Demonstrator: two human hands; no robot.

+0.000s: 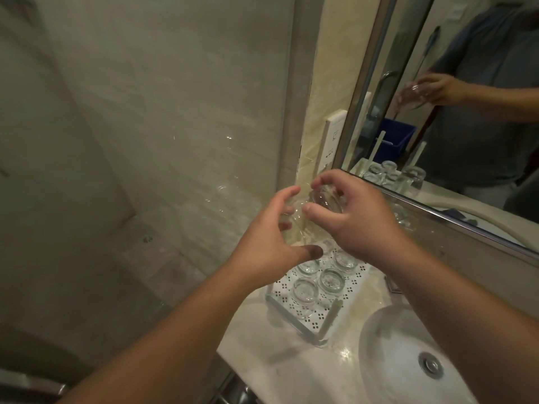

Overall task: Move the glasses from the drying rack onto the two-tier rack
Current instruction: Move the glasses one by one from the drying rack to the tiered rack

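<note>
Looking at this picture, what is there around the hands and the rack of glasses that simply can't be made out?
- Held glass: transparent, blurred, partly covered by right hand; whether left hand grips it is unclear.
- Rack: far end hidden under both hands, so the glasses cannot be fully counted; tiers are indistinguishable.
- Sink: cut off by the bottom edge.
- Mirror: the reflection is blurred.

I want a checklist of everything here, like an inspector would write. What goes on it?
Surface: pale stone counter with a white sink set in.
Job's things: clear glass held above the white perforated rack; four glasses seen upside down on its shelf.
Clutter: nothing seen.
Grips: right hand curls round the glass; left hand touches its other side, fingers bent.
Cables: nothing seen.
Surroundings: mirror ahead, tiled wall left, wall socket.
</note>
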